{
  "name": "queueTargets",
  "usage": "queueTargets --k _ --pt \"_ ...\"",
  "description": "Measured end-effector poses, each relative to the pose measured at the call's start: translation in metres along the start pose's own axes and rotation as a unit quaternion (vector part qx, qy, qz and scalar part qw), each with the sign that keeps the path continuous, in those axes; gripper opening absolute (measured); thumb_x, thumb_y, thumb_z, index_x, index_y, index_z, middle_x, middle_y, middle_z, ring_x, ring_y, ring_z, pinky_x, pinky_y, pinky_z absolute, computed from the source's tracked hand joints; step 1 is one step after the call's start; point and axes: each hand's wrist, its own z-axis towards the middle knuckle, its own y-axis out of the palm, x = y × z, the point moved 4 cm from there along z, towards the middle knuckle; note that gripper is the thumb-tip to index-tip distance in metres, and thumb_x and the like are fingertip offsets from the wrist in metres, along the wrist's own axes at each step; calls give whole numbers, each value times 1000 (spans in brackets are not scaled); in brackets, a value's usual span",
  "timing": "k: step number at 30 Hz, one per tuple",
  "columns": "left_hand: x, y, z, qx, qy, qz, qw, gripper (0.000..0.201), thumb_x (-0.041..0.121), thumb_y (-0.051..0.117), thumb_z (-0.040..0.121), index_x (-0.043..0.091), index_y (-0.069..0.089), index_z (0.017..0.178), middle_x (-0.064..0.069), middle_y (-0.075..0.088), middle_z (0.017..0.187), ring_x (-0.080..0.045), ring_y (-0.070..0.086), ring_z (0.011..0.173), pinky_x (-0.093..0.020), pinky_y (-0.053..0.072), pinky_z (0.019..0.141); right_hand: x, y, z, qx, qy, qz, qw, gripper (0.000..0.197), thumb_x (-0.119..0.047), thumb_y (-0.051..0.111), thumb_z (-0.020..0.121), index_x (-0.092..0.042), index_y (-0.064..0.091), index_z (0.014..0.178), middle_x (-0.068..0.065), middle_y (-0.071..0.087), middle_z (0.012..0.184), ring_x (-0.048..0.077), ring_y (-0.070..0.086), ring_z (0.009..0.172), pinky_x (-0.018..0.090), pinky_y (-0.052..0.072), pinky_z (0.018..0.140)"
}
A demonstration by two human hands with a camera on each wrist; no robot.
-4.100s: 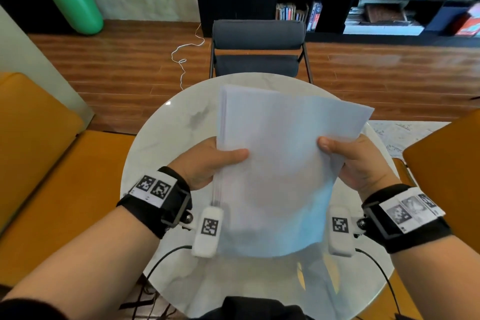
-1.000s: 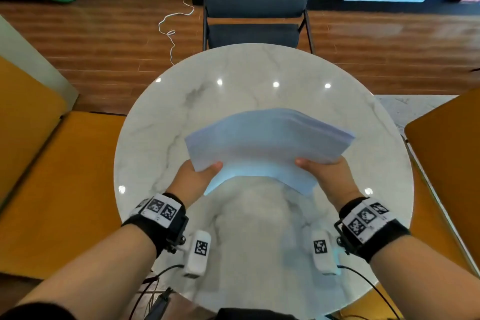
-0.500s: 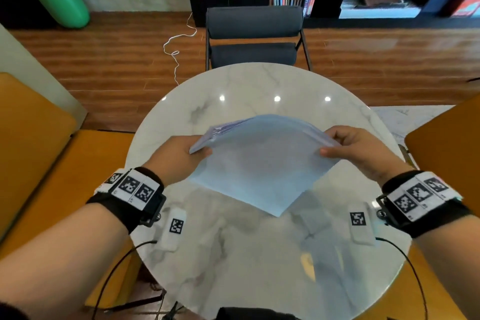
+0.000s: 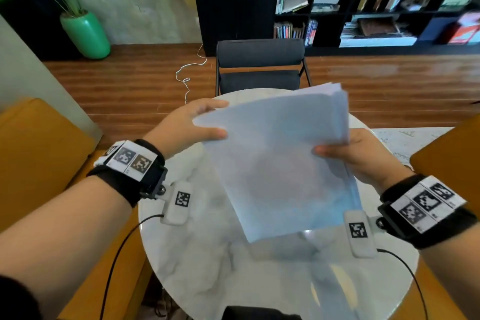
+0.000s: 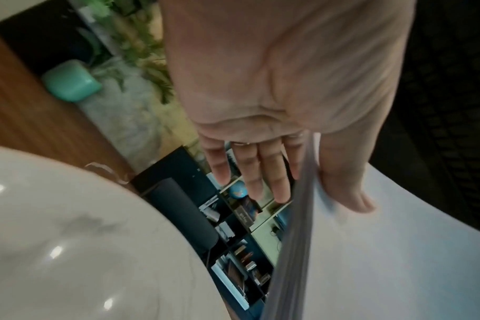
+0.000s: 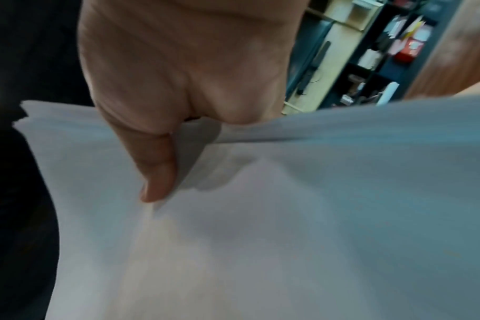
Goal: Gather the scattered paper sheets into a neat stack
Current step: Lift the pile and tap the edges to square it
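Paper stack between hands, above table

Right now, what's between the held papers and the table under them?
Nothing: in the head view the papers hang in the air over bare marble table.

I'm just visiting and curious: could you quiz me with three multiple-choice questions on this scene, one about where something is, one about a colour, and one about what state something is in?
1. Where is the paper stack?
A. flat on the table
B. held up above the round marble table
C. on the dark chair

2. What colour is the plant pot?
A. green
B. red
C. white

3. How is the stack held?
A. left hand only
B. right hand only
C. left hand and right hand, one at each side

Answers: 1 B, the sheets hang tilted over the tabletop; 2 A, the glossy pot by the wall is green; 3 C, a thumb presses on the top sheet at each side.
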Motion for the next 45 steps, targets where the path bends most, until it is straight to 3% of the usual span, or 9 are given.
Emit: queueTargets --k 6,11,18,21,24,31,38,41,45 --pt "-37 56 -14 -128 -94 -371 915 74 29 89 52 14 63 120 -8 71 116 -24 68 104 -37 55 90 17 1 -3 -9 16 185 983 23 -1 71 64 -3 75 86 11 76 87 25 72 77 32 58 68" --pt "-61 81 -24 -120 -194 -429 874 22 9 68 72 8 76 93 -10 76 92 -25 73 81 -35 59 77 49 13 -9 -99 165 169 967 46 -9 81 60 0 70 104 18 73 103 30 71 88 39 59 75" --pt "-70 87 -20 39 -167 -243 955 29 26 63 87 16 64 115 -4 71 111 -21 66 105 -39 48 99 54 20 -5 38 91 70 993 27 1 74 70 -9 73 95 10 75 101 27 71 95 47 53 93" --pt "-51 74 -21 78 -84 -169 979 12 22 58 92 30 64 98 13 69 99 7 66 84 -9 50 75 33 19 -5 86 -21 36 995 34 -10 82 65 -31 75 90 1 75 100 24 69 98 46 54 88" --pt "-47 68 -25 80 -29 -158 984 21 20 58 92 40 60 97 21 66 99 14 63 84 -7 49 73 29 15 -8 91 -72 30 993 48 -1 79 69 -43 72 90 -11 74 94 14 68 94 40 55 84" --pt "-109 110 -36 19 -157 -118 980 13 29 62 89 41 64 94 21 68 100 -8 65 103 -29 48 94 97 30 -11 81 86 25 993 30 3 76 71 -26 77 76 -3 77 85 16 72 85 42 53 85" --pt "-94 90 -35 41 -129 -125 983 24 23 60 90 29 60 113 18 65 105 10 58 95 -3 46 77 72 21 -8 68 14 32 997 32 0 79 69 -29 76 83 1 75 97 21 70 96 37 55 84" --pt "-120 117 -44 14 -175 -88 981 26 25 57 92 24 58 118 6 63 113 -12 61 108 -24 45 94 110 30 -14 87 96 29 991 24 -1 80 68 -20 76 81 0 77 90 19 71 88 44 55 88" --pt "-133 135 -44 77 -209 -76 972 34 30 52 95 13 58 123 4 59 111 -19 56 111 -25 37 92 140 34 -11 105 134 28 985 28 -14 85 61 -15 75 87 4 77 94 25 72 92 48 53 93"
